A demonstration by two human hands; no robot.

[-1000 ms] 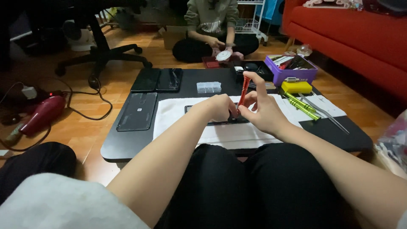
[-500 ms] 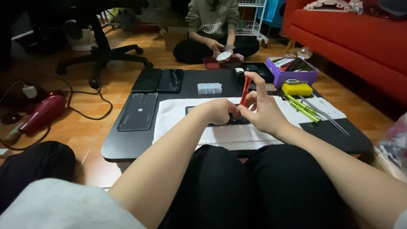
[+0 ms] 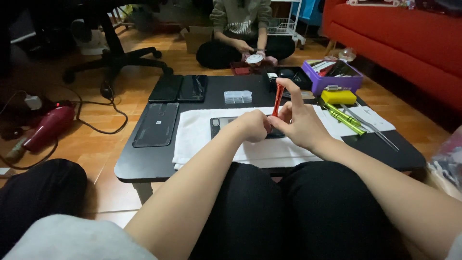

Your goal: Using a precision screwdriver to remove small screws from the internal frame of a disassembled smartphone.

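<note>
Near the centre of the frame, the right hand [image 3: 301, 126] holds a red screwdriver [image 3: 277, 99] almost upright. The thumb and the curled fingers are closed around its lower part, and the index finger is stretched up along the shaft to rest near the top end. So the long axis of the tool runs from top to bottom in the picture, leaning only a little, with its tip pointing down toward the dark phone [image 3: 222, 126] that lies flat on the white towel [image 3: 197, 135].

The left hand [image 3: 253, 125] is just to the left of the tool's lower end — closed into a loose fist and touching or almost touching the right hand. Whether it pinches something small or steadies the phone, I cannot tell, because the fingertips are hidden. The tip of the screwdriver is also hidden between the two hands, so its exact contact point on the phone is not visible.

The phone shows only at its left end, just left of the left hand; the rest is under the hands. Both hands are about equally near to it — the right one is above it with the tool, the left one is lower and closer to its surface.

All this is on a low black table [image 3: 144, 163].
</note>
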